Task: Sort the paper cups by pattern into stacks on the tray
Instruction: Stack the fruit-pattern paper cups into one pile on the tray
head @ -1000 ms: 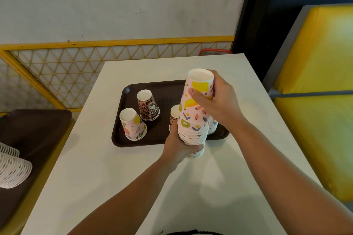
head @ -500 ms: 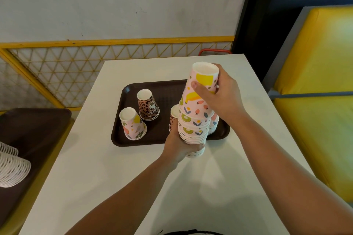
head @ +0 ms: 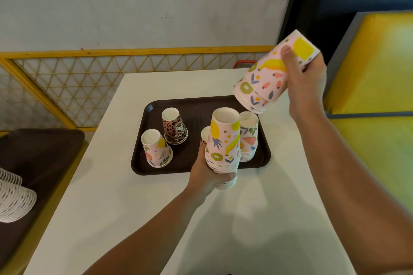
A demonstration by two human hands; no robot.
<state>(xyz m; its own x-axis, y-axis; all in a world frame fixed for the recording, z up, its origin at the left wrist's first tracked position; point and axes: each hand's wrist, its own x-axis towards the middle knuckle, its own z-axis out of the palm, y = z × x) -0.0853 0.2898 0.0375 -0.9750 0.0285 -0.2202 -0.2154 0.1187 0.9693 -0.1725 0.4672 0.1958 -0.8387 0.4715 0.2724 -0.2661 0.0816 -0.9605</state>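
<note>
My left hand (head: 206, 176) grips an upside-down stack of pink fruit-pattern cups (head: 223, 140) just above the near edge of the brown tray (head: 194, 105). My right hand (head: 304, 80) holds a smaller tilted bunch of fruit-pattern cups (head: 266, 78) lifted up and to the right of the tray. On the tray stand a leopard-pattern cup (head: 174, 128), a fruit-pattern cup stack (head: 156, 148) at the left, another fruit stack (head: 249, 136) at the right, and a partly hidden cup (head: 204, 135) behind my left-hand stack.
The tray lies on a white table (head: 134, 207). A second brown tray (head: 42, 158) with a row of white cups (head: 13, 198) sits at the left. A yellow lattice rail (head: 89, 87) runs behind, and a yellow bench (head: 375, 96) stands at the right.
My right hand has pulled the top few cups off the stack and raised them up and to the right, tilting them. My left hand keeps the lower stack in place.
</note>
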